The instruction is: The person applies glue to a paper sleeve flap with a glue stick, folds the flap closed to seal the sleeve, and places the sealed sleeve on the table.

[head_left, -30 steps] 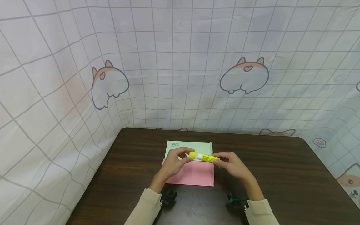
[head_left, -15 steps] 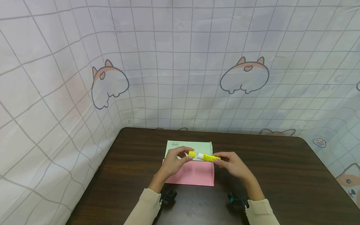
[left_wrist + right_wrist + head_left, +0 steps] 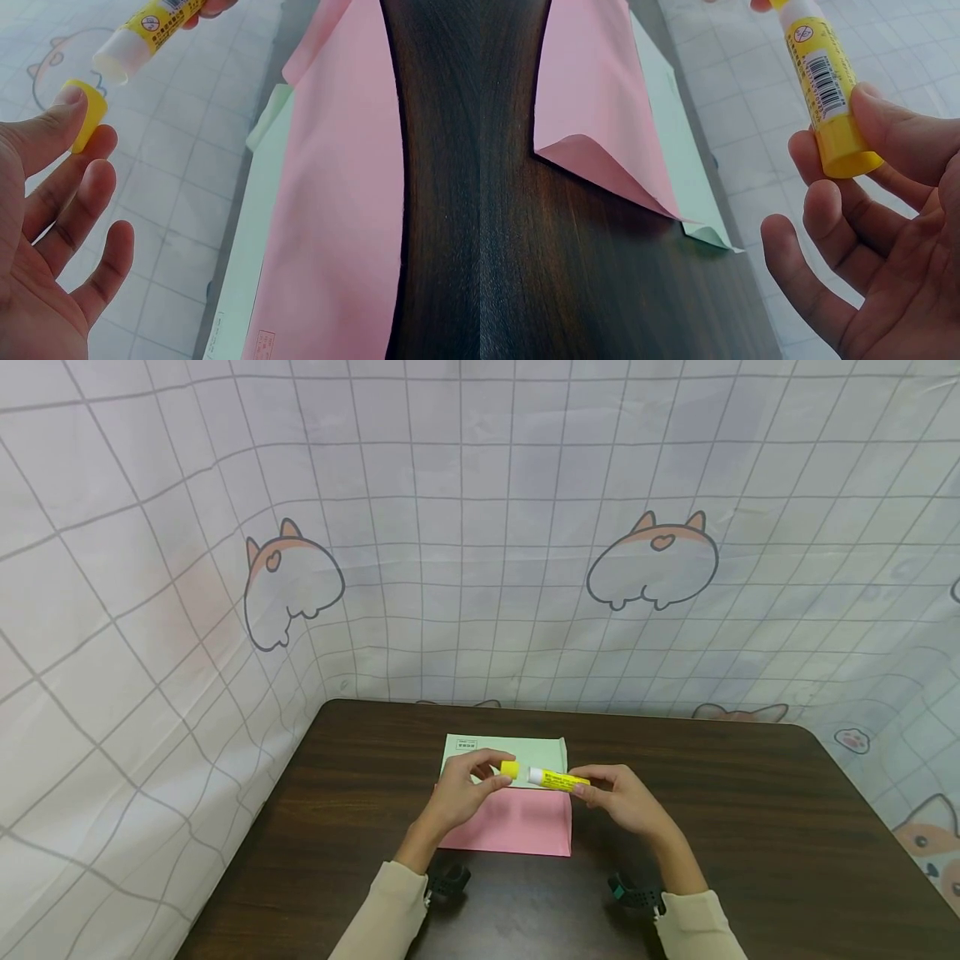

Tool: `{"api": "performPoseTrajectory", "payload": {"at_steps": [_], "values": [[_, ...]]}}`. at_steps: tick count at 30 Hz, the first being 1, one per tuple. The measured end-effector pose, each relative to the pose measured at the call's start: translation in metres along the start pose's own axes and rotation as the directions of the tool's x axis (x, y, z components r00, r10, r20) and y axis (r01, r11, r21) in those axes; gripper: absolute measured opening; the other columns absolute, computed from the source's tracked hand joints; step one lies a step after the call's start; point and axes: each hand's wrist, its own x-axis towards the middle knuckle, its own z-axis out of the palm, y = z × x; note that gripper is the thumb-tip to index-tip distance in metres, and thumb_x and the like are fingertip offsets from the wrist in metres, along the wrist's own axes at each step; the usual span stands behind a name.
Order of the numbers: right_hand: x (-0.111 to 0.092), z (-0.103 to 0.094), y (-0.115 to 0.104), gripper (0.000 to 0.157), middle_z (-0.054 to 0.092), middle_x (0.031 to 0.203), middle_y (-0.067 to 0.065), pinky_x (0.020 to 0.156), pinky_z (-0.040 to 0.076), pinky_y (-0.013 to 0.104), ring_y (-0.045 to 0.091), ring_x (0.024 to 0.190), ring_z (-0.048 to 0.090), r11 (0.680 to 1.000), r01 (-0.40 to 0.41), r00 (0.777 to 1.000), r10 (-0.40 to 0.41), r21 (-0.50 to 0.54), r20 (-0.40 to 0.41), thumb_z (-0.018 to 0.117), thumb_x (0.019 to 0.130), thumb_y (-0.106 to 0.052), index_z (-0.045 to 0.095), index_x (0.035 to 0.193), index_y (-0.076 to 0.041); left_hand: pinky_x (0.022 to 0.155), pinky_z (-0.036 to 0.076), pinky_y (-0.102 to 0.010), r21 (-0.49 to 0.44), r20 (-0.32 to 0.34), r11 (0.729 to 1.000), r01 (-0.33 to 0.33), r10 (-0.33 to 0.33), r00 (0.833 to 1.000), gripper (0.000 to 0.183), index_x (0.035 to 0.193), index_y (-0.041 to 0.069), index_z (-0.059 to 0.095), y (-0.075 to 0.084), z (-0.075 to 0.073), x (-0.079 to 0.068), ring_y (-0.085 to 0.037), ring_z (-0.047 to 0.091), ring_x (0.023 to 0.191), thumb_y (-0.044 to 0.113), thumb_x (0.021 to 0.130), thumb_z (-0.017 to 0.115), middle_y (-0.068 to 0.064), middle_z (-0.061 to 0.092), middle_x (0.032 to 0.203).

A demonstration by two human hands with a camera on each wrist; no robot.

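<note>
While the left hand (image 3: 463, 789) pinches a small yellow cap (image 3: 509, 769) between thumb and index finger, the right hand (image 3: 618, 793) pinches the yellow end of a glue tube (image 3: 558, 780) just to its right. Cap and tube are apart in the head view, raised over two envelopes, the tube's white end turned left toward the cap.

Only the left wrist view shows the left hand's other fingers standing apart, palm bare, and the white end's round rim; what is inside the tube I cannot tell. From the right wrist, a barcode and a round printed mark show on the tube, and the right hand's remaining fingers spread loosely below it.

On the dark table (image 3: 360, 827), the pink envelope (image 3: 517, 827) lies near and the green envelope (image 3: 525, 748) adjoins it on the far side. Both bow up along their right edges in the right wrist view; their contents, if any, cannot be seen. A red stamp-like print (image 3: 265, 345) on the pink one shows only from the left wrist.
</note>
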Motion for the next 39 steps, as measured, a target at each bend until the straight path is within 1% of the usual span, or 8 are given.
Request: {"api": "performPoseTrajectory", "payload": {"at_steps": [8,15,21,24,28,31,36,39], "values": [[0.002,0.000,0.005,0.030,0.073,0.111,0.014,0.078,0.060,0.041,0.037,0.092,0.066,1.000,-0.003,1.000,0.002,-0.030,-0.020,0.069,0.099,-0.021,0.073,0.122,-0.004,0.074,0.053,-0.029,-0.011,-0.020,1.000,-0.026,0.025,0.999,0.030,0.119,0.023,0.076,0.001,-0.003,0.000,-0.015,0.062,0.084,0.016,0.089,0.080,0.001,0.073,0.099],[0.000,-0.001,0.004,0.031,0.073,0.111,0.017,0.077,0.059,0.040,0.035,0.091,0.065,1.000,0.006,1.000,-0.006,-0.019,-0.010,0.068,0.099,-0.021,0.072,0.123,-0.002,0.072,0.053,-0.028,-0.030,-0.028,0.999,-0.018,0.017,0.999,0.031,0.119,0.024,0.076,0.000,-0.005,0.000,-0.016,0.062,0.084,0.016,0.089,0.080,0.000,0.073,0.099],[0.000,-0.002,0.004,0.030,0.072,0.109,0.019,0.076,0.059,0.041,0.031,0.089,0.065,1.000,0.008,1.000,-0.008,0.003,-0.008,0.069,0.098,-0.017,0.071,0.123,0.000,0.072,0.055,-0.027,-0.022,-0.033,1.000,-0.009,0.008,0.999,0.032,0.120,0.024,0.075,-0.001,-0.008,-0.001,-0.016,0.063,0.085,0.018,0.089,0.080,0.002,0.072,0.099],[0.000,-0.002,0.004,0.030,0.073,0.109,0.019,0.076,0.060,0.041,0.030,0.088,0.065,1.000,0.008,1.000,-0.008,-0.001,-0.012,0.069,0.098,-0.017,0.071,0.123,0.000,0.071,0.055,-0.028,-0.019,-0.037,1.000,0.003,-0.004,0.999,0.032,0.120,0.026,0.075,-0.002,-0.009,-0.001,-0.016,0.063,0.086,0.018,0.089,0.080,0.005,0.072,0.098],[0.000,-0.002,0.005,0.030,0.072,0.108,0.020,0.076,0.060,0.041,0.029,0.087,0.064,1.000,0.009,1.000,-0.009,-0.009,-0.011,0.069,0.098,-0.018,0.071,0.123,-0.001,0.070,0.055,-0.028,-0.015,-0.043,1.000,0.009,-0.010,0.999,0.032,0.121,0.027,0.075,-0.003,-0.011,-0.001,-0.017,0.063,0.087,0.019,0.090,0.080,0.006,0.071,0.097],[0.001,-0.002,0.006,0.030,0.072,0.108,0.021,0.075,0.060,0.041,0.029,0.086,0.064,1.000,0.013,1.000,-0.013,-0.012,-0.009,0.068,0.098,-0.018,0.071,0.123,-0.001,0.069,0.055,-0.028,-0.014,-0.049,1.000,0.006,-0.007,0.999,0.031,0.120,0.026,0.075,-0.003,-0.013,-0.001,-0.018,0.063,0.086,0.019,0.090,0.079,0.004,0.071,0.097],[0.001,-0.002,0.007,0.031,0.072,0.107,0.018,0.075,0.060,0.040,0.028,0.087,0.063,1.000,0.014,1.000,-0.014,-0.015,-0.012,0.068,0.099,-0.019,0.071,0.123,-0.001,0.072,0.055,-0.028,0.005,-0.056,1.000,-0.007,0.007,0.998,0.030,0.120,0.025,0.075,-0.005,-0.016,-0.001,-0.016,0.063,0.086,0.022,0.091,0.078,0.004,0.072,0.098],[0.001,-0.002,0.007,0.030,0.072,0.107,0.017,0.075,0.060,0.041,0.025,0.086,0.063,1.000,0.008,1.000,-0.008,-0.014,-0.016,0.068,0.099,-0.018,0.071,0.123,0.000,0.073,0.055,-0.029,0.019,-0.064,1.000,-0.011,0.013,0.998,0.030,0.121,0.024,0.074,-0.007,-0.018,0.000,-0.016,0.063,0.086,0.022,0.092,0.077,0.004,0.071,0.100]]}}
